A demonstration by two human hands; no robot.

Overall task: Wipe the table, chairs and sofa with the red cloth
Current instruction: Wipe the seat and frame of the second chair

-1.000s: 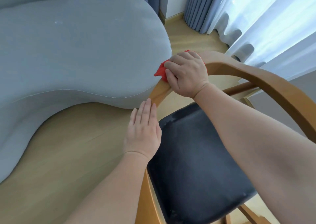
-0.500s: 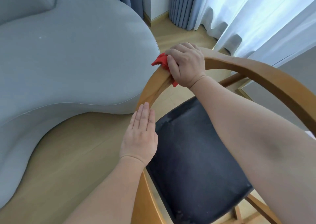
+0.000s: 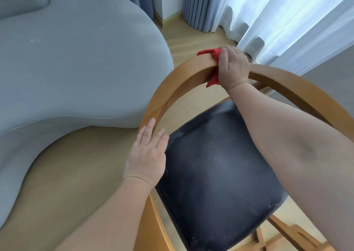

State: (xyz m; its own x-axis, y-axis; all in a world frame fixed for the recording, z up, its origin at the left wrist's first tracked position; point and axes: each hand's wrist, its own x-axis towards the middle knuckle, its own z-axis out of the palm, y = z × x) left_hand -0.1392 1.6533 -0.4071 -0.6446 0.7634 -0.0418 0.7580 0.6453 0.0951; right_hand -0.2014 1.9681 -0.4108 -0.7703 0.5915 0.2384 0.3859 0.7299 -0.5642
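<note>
1. the right hand [image 3: 232, 66], upper right of centre, has its fingers curled over the curved top rail [image 3: 172, 86] of the wooden chair [image 3: 151, 231]. it grips the red cloth [image 3: 213, 79] and presses it against the wood.
2. the red cloth is bunched under that palm. one end sticks out on top of the rail, just left of the knuckles. another end hangs below the heel of the hand, down the rail's inner face.
3. the left hand [image 3: 146, 155], lower centre, is flat, with its fingers straight and close together. it rests on the left stretch of the same rail and holds nothing. its thumb cannot be made out.
4. the cloth is well apart from the left hand, further up and to the right along the curve of the rail.
5. the black seat pad [image 3: 214, 174] lies below, between the two forearms, with pale specks on its surface.
6. the grey sofa [image 3: 76, 59] fills the upper left, its rounded end near the left side of the rail.
7. pale wooden floor [image 3: 67, 174] shows under the sofa and chair. blue curtains [image 3: 197, 3] and a white sheer curtain [image 3: 277, 11] hang across the top of the frame.
</note>
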